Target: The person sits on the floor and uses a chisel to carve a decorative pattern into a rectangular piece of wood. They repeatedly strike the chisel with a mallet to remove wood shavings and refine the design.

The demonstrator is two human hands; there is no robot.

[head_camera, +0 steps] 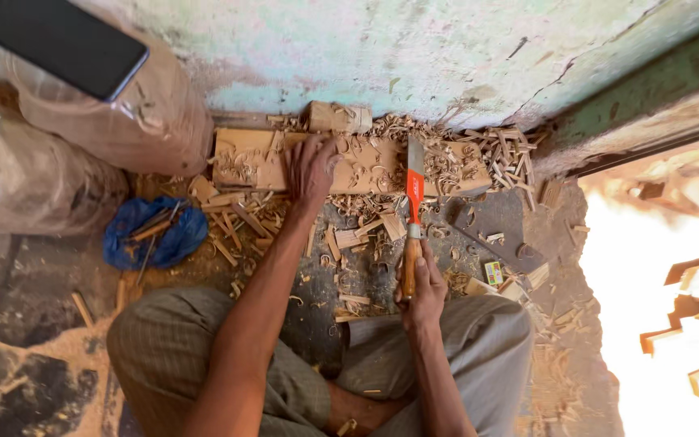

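I sit cross-legged on the floor (34, 324) with a long carved wooden board (349, 162) lying flat against the foot of the wall (414, 48). My left hand (311, 166) presses down on the board near its middle, fingers spread apart and flat on the wood to steady it. My right hand (421, 285) is clamped around the wooden handle of a wide chisel (413, 212), whose orange-banded neck and flat blade reach forward so the edge sits on the board, right of my left hand.

Judging by what lies here, the carving looks well under way but not finished. The left part of the board and the stretch under my hand show curling relief patterns already cut, and shavings (446, 154) and chips are heaped over its right end and scattered across the floor in front of my knees. The part beneath the blade looks like the place being worked, so there seems more to cut there.

Much is hard to read. The shavings bury the board's right end, so I cannot tell how far the pattern runs. My left palm covers the carving under it. A blue cloth (155, 235) to the left holds thin tools I cannot make out. The doorway on the right is washed out by glare.
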